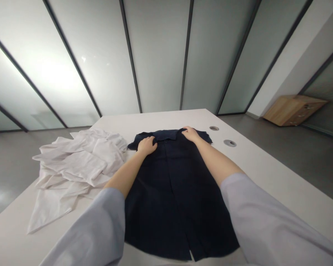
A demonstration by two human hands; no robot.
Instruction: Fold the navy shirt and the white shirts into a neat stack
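A dark navy shirt (169, 192) lies spread on the table, front side up, its button placket running down the middle. The collar (166, 135) is at the far end and the curved hem is closest to me. My left hand (147, 145) is closed on the cloth by the left shoulder, beside the collar. On the other side, my right hand (191, 134) grips the fabric at the right shoulder, fingers over the far edge. Short sleeves stick out past both hands. The fingertips are partly hidden in the dark cloth.
A loose heap of white cloth (83, 159) lies left of the shirt, close to my left forearm. The white table (266, 192) has two round cable grommets (230, 143) on the right. A wooden cabinet (288, 110) stands on the floor beyond, near frosted glass panels (158, 55).
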